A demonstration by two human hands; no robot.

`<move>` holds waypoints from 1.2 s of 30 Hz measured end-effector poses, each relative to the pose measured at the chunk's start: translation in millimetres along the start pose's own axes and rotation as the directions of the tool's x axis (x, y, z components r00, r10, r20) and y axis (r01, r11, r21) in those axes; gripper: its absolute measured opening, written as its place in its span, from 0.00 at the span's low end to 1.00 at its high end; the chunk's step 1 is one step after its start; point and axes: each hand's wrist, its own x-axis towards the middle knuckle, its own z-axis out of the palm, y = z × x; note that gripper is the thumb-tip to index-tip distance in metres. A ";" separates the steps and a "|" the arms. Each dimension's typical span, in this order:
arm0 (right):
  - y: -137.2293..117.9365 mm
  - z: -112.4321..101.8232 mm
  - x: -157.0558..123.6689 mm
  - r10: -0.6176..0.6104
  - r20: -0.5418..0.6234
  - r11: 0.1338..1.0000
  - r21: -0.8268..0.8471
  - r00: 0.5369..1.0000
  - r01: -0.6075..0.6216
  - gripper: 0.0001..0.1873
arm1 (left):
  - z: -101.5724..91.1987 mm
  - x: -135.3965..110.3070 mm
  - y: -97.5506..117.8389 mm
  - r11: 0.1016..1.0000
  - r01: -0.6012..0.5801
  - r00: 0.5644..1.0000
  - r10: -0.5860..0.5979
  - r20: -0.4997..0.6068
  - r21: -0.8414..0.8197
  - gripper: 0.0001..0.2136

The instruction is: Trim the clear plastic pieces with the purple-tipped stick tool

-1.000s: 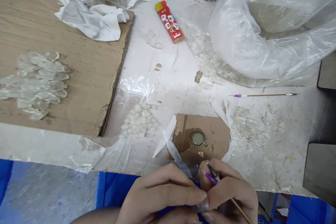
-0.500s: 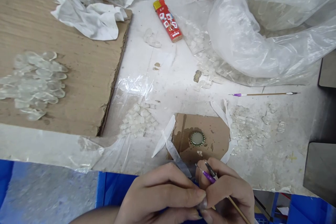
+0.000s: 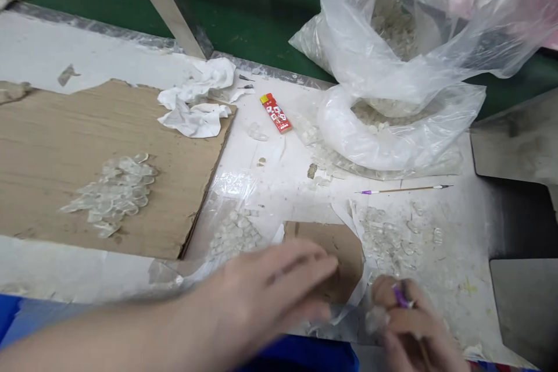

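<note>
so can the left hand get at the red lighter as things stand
Probably yes: the left hand is open, just beside the cardboard scrap. Toward the red lighter lie only a low heap of clear pieces and flat plastic film, with nothing tall between.

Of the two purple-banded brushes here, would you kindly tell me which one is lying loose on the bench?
The upper brush lies loose on the white bench; the other brush is held in the right hand.
</note>
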 end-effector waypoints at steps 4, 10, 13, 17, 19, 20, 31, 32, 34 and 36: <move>15.6 -31.3 4.1 -0.049 -0.268 0.903 -0.424 0.962 -0.072 0.05 | -8.3 56.8 -42.6 0.897 0.007 0.959 -0.132 0.252 0.443 0.09; 17.0 -4.6 -6.3 0.025 -0.243 0.996 -0.072 0.970 -0.043 0.22 | 3.8 81.4 -62.3 0.861 -0.009 0.930 -0.180 0.322 0.508 0.13; 10.5 19.5 -3.7 0.048 -0.174 0.997 -0.057 0.984 -0.059 0.15 | -7.9 69.3 -64.1 0.847 0.017 0.939 -0.197 0.284 0.531 0.15; 4.7 39.6 9.6 -0.001 -0.028 0.982 -0.191 1.000 -0.005 0.12 | -30.2 50.5 -78.4 0.828 0.059 0.957 -0.206 0.204 0.558 0.12; 4.5 44.1 14.0 -0.010 0.009 0.972 -0.233 1.000 0.011 0.13 | -37.9 43.6 -83.6 0.829 0.072 0.957 -0.215 0.196 0.555 0.12; 4.9 45.2 15.0 -0.010 0.023 0.968 -0.251 1.000 0.015 0.13 | -41.0 40.8 -83.9 0.832 0.077 0.955 -0.219 0.198 0.550 0.12; 8.5 47.0 17.4 -0.071 0.126 0.931 -0.347 0.990 0.111 0.14 | -38.3 -8.5 -9.0 0.929 0.370 0.928 -0.370 -0.043 -0.011 0.10; 7.9 47.2 18.1 -0.074 0.128 0.929 -0.353 0.989 0.115 0.14 | -33.3 -13.6 -4.2 0.910 0.398 0.914 -0.404 -0.036 -0.115 0.13; 6.3 47.2 19.2 -0.079 0.132 0.925 -0.360 0.988 0.122 0.14 | -23.5 -21.6 2.4 0.854 0.429 0.889 -0.457 -0.033 -0.294 0.16; 4.5 46.7 20.0 -0.081 0.120 0.929 -0.351 0.989 0.119 0.14 | -15.2 -26.7 6.2 0.782 0.449 0.859 -0.511 -0.031 -0.432 0.17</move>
